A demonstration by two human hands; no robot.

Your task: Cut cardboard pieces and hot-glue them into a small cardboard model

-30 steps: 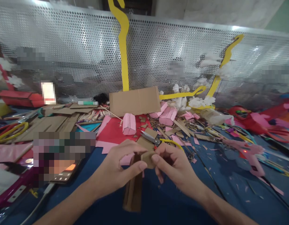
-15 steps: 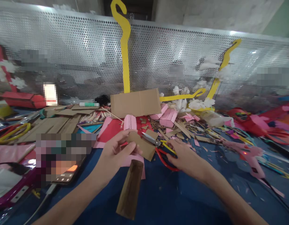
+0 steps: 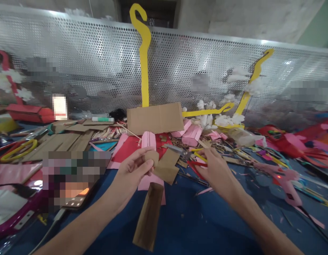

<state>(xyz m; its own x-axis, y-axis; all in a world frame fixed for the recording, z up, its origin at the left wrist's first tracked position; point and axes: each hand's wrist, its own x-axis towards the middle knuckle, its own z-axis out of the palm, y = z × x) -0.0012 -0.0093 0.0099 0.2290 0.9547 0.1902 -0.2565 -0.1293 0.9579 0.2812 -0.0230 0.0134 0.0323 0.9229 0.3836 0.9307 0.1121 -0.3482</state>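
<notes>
Between the thumb and fingers of my left hand (image 3: 133, 166) is a small piece of cardboard (image 3: 151, 156) with cut edges. My right hand (image 3: 216, 168) grips scissors (image 3: 197, 161) by their red and yellow handles, the blades pointing left and a little blurred. Just right of the left hand, a larger cardboard offcut (image 3: 168, 166) lies on the table. A folded brown cardboard strip (image 3: 148, 219) lies below my left hand, over the blue tabletop. Behind the left hand is a pink folded paper piece (image 3: 148, 139) on red and pink sheets (image 3: 123, 150).
A cardboard box with a tall yellow hook (image 3: 145, 71) stands at the back against a perforated metal panel (image 3: 95, 63). To the right lies a pink glue gun (image 3: 283, 177) with its light on. Cardboard strips (image 3: 65, 141) and a phone (image 3: 76, 198) are on the left; scraps litter the middle.
My right hand has drawn the scissors rightward and away from the cardboard. The small piece in my left hand is now apart from the larger offcut.
</notes>
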